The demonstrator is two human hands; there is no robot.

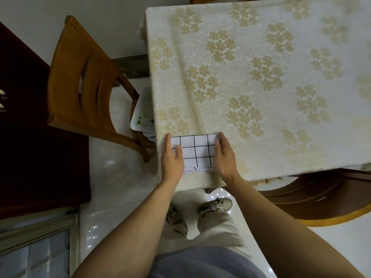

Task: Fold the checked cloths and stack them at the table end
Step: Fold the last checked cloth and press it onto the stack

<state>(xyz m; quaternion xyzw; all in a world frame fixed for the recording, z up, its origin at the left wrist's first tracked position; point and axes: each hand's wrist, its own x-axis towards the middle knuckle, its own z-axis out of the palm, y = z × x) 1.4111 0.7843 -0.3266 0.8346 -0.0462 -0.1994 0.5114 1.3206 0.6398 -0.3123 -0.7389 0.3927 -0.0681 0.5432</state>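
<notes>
Two hands bracket the folded checked cloth (197,151) at the counter's (261,77) near corner. Left hand (172,160) and right hand (224,155) press its sides, fingers (222,140) straight, grasping nothing. Likely step: squaring the stack. Next move calls for lifting away without skewing it.

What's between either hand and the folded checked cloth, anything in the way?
Nothing visible. The left hand touches the left edge of the checked cloth, thumb on top; the right hand rests against its right edge. The cloth lies flat on the tablecloth by the near corner.
</notes>
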